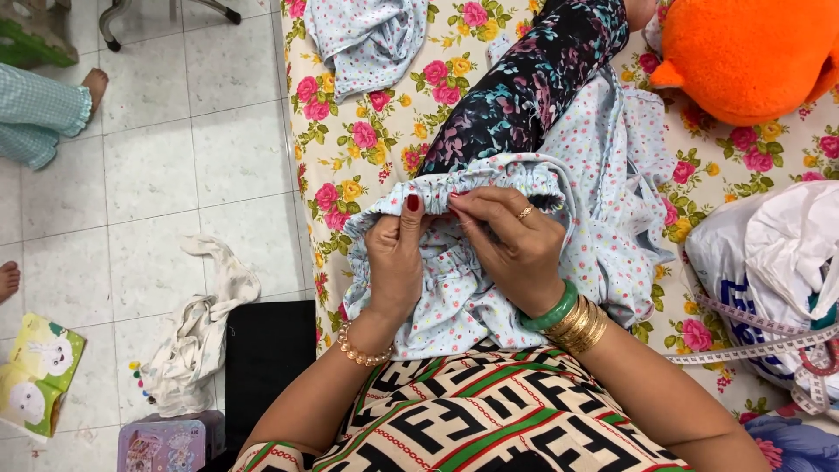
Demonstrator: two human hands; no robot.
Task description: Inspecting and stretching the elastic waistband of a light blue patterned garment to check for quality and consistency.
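Closest to the camera is the person's lap, in a top with black, red, green and cream shapes. Just past it the two hands meet on a pale blue garment [489, 288] with tiny dots, which lies bunched over the lap and on the bed. The left hand [395, 262] is closed on the cloth, its thumb with a dark red nail pressed on the gathered elastic edge [489, 179]; a bead bracelet sits on that wrist. The right hand [511, 245] is closed too, its fingertips pinching the same edge right beside the left thumb. It wears a ring, a green bangle [549, 312] and gold bangles. The bed is covered by a flowered sheet [350, 122] with pink and yellow blooms. To the right lies a white plastic bag [769, 253] with a measuring tape [752, 345] draped over it. Past the hands a leg in dark flowered trousers [524, 87] stretches away over the garment. Farther off lie another piece of dotted blue cloth [367, 35] and an orange soft toy [752, 52]. On the tiled floor to the left are a white rag [197, 328], a picture book [39, 371] and another person's foot [94, 86].
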